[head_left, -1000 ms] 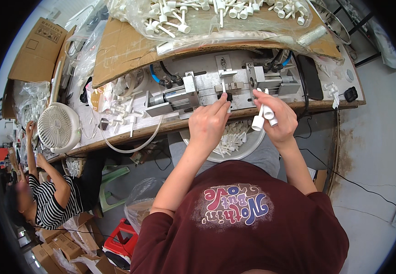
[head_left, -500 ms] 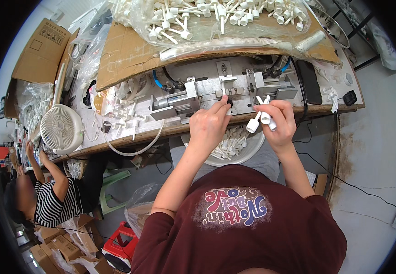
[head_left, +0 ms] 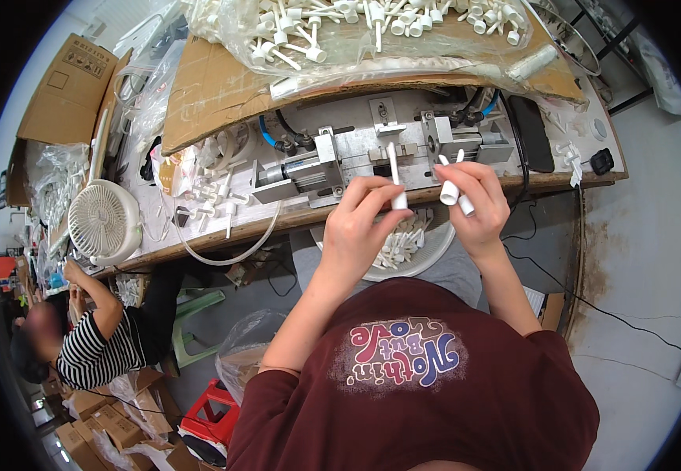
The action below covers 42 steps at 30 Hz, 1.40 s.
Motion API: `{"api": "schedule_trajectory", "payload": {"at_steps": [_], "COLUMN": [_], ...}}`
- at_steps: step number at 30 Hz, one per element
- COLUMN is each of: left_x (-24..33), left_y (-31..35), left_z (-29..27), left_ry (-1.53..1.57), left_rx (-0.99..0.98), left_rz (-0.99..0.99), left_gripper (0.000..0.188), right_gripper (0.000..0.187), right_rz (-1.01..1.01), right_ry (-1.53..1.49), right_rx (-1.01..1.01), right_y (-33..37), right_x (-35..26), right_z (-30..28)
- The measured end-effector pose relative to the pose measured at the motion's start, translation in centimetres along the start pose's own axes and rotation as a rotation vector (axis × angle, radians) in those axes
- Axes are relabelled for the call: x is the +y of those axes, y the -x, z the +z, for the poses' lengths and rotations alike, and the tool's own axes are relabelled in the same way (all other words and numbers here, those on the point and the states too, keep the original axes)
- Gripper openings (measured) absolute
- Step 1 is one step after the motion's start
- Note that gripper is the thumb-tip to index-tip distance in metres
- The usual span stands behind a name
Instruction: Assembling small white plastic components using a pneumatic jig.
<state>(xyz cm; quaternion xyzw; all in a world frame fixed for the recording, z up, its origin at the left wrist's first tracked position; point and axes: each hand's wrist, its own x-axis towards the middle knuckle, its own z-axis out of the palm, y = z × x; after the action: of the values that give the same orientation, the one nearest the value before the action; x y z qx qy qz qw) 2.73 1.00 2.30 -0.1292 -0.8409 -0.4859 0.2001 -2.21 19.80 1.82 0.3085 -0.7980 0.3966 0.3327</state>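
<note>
My left hand (head_left: 360, 224) pinches one white plastic stem with a cup-shaped end (head_left: 395, 179), held nearly upright in front of the metal jig (head_left: 391, 152). In my right hand (head_left: 478, 206) is a small bunch of similar white stemmed pieces (head_left: 450, 193), cup ends toward me; the fingers partly hide how many. Two pneumatic cylinders flank the jig, a left cylinder (head_left: 297, 177) and a right cylinder (head_left: 474, 145). Below my hands, a round white basin (head_left: 440, 250) holds many white pieces.
A cardboard sheet (head_left: 223, 102) bears a heap of white pieces in plastic film behind the jig. On the bench are a white fan (head_left: 105, 222), loose white fittings (head_left: 219, 196) and a flat black object (head_left: 530, 135). A person in a striped top (head_left: 101, 349) works at left.
My left hand has come back from the jig toward me and now holds one white stemmed piece. My right hand, still with its bunch, has turned slightly.
</note>
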Motion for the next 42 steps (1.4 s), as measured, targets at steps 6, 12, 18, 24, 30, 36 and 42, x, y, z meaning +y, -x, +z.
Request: {"api": "schedule_trajectory", "payload": {"at_steps": [6,12,18,24,30,36,42], "left_x": [-3.3,-3.3,-3.6,-3.0,1.1,1.4,-1.6], "left_y": [0.3,-1.1,-0.8,-0.9,-0.9,-0.7,-0.1], "left_z": [1.4,1.4,1.6,1.0,0.8,0.5,0.9], "left_ry": [-0.528,-0.566,-0.514,-0.485,0.290,0.211,-0.289], "left_rx": [0.002,-0.071,-0.075,-0.089,-0.079,-0.017,0.026], "left_rz": [0.161,0.168,0.126,0.087,0.008,-0.012,0.077], "left_gripper": [0.026,0.025,0.024,0.027,0.035,0.030,0.027], "right_gripper": [0.049,0.051,0.054,0.058,0.053,0.049,0.043], "right_rz": [0.115,0.117,0.100,0.069,-0.057,-0.090,0.019], "right_ry": [-0.064,-0.042,-0.080,-0.033,-0.052,-0.026,-0.042], "right_rx": [-0.003,0.021,0.013,-0.053,-0.098,-0.080,-0.052], "right_y": [0.5,0.8,0.8,0.8,0.9,0.1,0.1], "right_x": [-0.5,-0.4,-0.5,-0.7,-1.1,-1.3,-0.9], "right_z": [0.0,-0.1,0.4,0.1,0.8,1.6,0.8]}}
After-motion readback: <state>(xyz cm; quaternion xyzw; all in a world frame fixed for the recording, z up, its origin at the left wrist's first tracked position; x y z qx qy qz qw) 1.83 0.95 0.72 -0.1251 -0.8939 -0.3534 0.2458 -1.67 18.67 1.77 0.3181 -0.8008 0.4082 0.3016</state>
